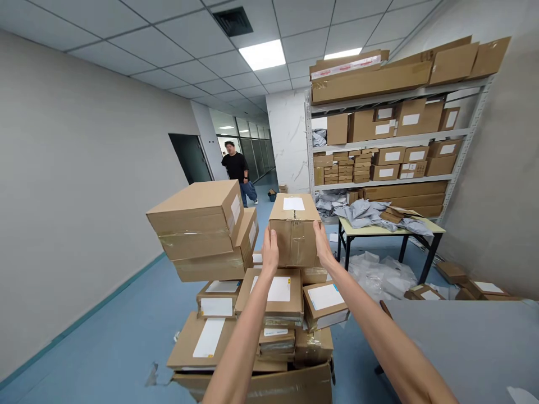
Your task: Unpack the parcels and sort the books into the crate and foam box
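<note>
Holds the box [295, 230] between left hand [270, 247] and right hand [322, 244], in a spread grip with palms towards opposite side walls and thumbs by the front corners. Hangs or rests well above the carton [269, 390], beyond its near edge; cannot tell whether supported from below. Looks stiff-walled, probably moderate in weight, with contents out of sight. Likely to slip along the glossy tape [298, 247] in front, so best gripped on bare cardboard. Worth taking hold lower, near the bottom corners of both sides, pressing evenly to avoid denting.
</note>
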{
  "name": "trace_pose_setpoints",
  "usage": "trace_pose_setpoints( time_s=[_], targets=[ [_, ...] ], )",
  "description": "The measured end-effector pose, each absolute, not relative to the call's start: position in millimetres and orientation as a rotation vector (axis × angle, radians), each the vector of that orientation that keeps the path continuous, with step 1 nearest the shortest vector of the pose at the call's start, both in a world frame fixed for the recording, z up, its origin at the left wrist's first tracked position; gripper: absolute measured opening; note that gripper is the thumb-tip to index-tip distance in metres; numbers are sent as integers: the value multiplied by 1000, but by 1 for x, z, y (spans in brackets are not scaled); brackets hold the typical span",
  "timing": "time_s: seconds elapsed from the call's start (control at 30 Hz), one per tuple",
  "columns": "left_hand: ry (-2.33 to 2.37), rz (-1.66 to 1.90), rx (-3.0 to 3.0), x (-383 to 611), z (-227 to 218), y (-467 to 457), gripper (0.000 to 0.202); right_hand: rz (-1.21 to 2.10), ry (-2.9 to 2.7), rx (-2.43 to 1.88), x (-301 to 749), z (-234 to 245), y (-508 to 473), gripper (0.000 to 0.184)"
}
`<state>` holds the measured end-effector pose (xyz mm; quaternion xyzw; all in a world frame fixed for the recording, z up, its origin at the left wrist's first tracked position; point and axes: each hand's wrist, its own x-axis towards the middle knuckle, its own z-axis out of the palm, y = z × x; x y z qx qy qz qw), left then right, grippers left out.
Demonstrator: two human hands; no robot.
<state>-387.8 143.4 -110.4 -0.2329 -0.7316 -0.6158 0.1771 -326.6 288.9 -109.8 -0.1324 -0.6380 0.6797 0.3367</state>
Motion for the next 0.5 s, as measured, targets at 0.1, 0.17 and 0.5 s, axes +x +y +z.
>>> trace_pose_setpoints(
  time_s=[0.1, 0.17, 0.5],
  targets=[
    [-2003, -1766, -719, -357, -103, 149, 62, 1712, -1584, -236, -294, -100, 290, 72],
    [-1894, -1737, -862, -327, -96, 158, 60, 1675, -1490, -194, -261, -97, 295, 69],
    [-1489, -2227, -1565, -148, -165, 305, 68, 1117, -1057, -644, -21, -188, 352, 69]
  ],
)
